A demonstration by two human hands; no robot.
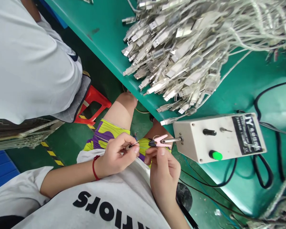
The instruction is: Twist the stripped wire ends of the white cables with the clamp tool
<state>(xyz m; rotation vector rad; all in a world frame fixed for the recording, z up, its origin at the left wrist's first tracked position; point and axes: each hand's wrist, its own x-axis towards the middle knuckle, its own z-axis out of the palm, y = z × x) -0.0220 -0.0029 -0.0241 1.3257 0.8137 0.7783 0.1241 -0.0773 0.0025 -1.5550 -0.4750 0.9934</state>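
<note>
My left hand is closed in a pinch on a thin wire, whose fine ends stick up past the fingertips. A red cord bracelet circles that wrist. My right hand is closed, thumb against fingers, just below a pink clip with dark jaws; whatever lies between its fingertips is too small to make out. The clip sits on the metal shaft of a beige machine box with a black knob, a toggle switch and a green button.
A large heap of clear USB cables covers much of the green table. Black cords run around the box. More cables lie at lower right. On the left, another person sits on a red stool.
</note>
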